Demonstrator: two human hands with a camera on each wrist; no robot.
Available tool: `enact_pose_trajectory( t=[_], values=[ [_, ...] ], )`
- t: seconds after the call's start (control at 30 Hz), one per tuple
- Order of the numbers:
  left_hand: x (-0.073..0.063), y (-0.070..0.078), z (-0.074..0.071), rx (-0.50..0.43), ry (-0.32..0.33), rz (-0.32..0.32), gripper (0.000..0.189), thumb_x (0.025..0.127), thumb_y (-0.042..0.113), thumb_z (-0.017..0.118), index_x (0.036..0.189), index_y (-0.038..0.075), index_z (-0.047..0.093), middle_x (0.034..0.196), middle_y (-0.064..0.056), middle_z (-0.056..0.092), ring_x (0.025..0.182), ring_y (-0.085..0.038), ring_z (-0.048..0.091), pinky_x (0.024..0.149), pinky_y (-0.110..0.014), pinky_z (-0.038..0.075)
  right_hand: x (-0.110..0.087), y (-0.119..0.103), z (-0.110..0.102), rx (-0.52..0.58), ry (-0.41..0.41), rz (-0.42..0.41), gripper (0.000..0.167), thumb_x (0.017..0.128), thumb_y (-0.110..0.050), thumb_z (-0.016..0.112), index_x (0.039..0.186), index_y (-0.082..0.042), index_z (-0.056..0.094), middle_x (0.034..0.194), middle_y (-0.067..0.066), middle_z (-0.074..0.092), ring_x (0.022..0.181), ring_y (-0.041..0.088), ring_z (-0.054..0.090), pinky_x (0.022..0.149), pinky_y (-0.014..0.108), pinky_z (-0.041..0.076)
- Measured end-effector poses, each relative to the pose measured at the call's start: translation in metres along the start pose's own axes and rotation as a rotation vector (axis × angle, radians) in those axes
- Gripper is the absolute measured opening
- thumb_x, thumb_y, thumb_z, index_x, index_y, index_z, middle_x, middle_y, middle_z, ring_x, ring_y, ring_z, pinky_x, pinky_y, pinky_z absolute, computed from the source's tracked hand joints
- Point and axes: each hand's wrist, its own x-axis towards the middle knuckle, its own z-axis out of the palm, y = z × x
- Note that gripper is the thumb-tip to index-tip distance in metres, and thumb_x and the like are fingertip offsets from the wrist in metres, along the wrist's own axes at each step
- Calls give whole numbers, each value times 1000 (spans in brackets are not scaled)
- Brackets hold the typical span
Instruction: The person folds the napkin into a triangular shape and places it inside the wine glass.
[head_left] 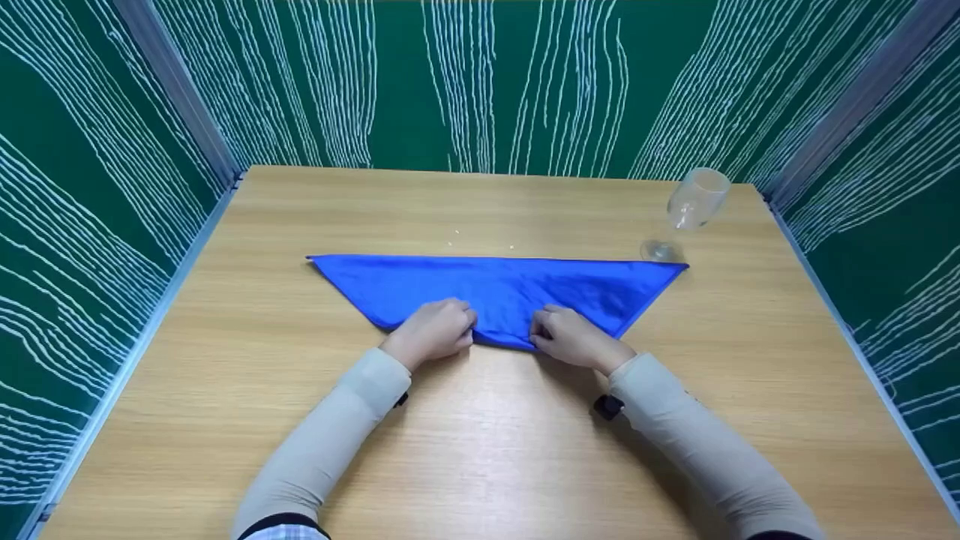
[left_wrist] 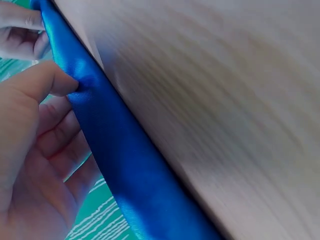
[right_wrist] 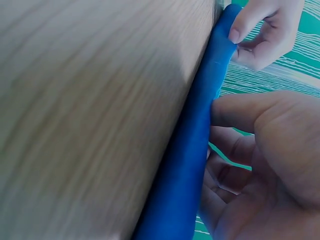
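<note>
A shiny blue cloth napkin [head_left: 480, 289] lies on the table, its long straight edge at the back and pointed corners to left and right. Its near edge is turned over into a soft fold. My left hand [head_left: 442, 328] pinches that fold left of the middle; in the left wrist view the thumb [left_wrist: 62, 82] presses on the blue fabric with the fingers curled behind it. A short way to the right, my right hand [head_left: 571, 334] pinches the same fold, thumb [right_wrist: 235, 111] against the cloth in the right wrist view.
A clear stemmed glass [head_left: 697, 201] stands at the back right, its foot close behind the napkin's right corner. Small white specks [head_left: 454, 237] lie on the wooden table [head_left: 480, 450] behind the napkin. Green walls [head_left: 405, 82] with white streaks enclose the back and sides.
</note>
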Motion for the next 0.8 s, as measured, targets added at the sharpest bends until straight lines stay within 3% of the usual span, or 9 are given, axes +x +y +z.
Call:
enact_pose_trajectory(
  t=[0.13,0.3,0.53,0.67,0.8],
  values=[
    [3,-2,-2,-83,-34,-33,11,95,13,59,94,5,66,92,-8,63,90,-27,62,84,-41,52,0,1,1,2,4,7,9,91,-4,68,85,-6,63,83,3,57,77,18,53,69,38,49],
    [5,-3,-2,-113,-53,-52,11,95,13,59,91,6,66,90,-7,61,89,-26,61,84,-41,52,-2,0,1,27,-3,12,7,94,-8,66,91,-5,60,86,3,57,81,20,53,73,40,48],
    [3,-6,3,-130,-25,-50,14,96,13,58,98,4,69,95,-8,64,90,-25,62,85,-40,52,-6,1,-4,81,-82,39,32,91,-30,76,101,-6,58,92,3,55,85,19,49,77,39,44],
    [2,-7,4,-162,-8,-47,14,97,12,58,99,3,68,95,-9,64,91,-26,61,86,-41,51,-8,4,-5,67,-88,-10,28,86,-19,80,99,-6,60,92,3,55,85,19,48,77,39,44],
    [0,-9,5,-200,-16,-56,19,98,13,56,106,1,68,102,-11,65,98,-28,63,90,-41,51,-7,8,-5,27,-54,-60,19,86,-9,77,99,-4,63,94,6,60,89,23,55,82,43,48]
  ],
)
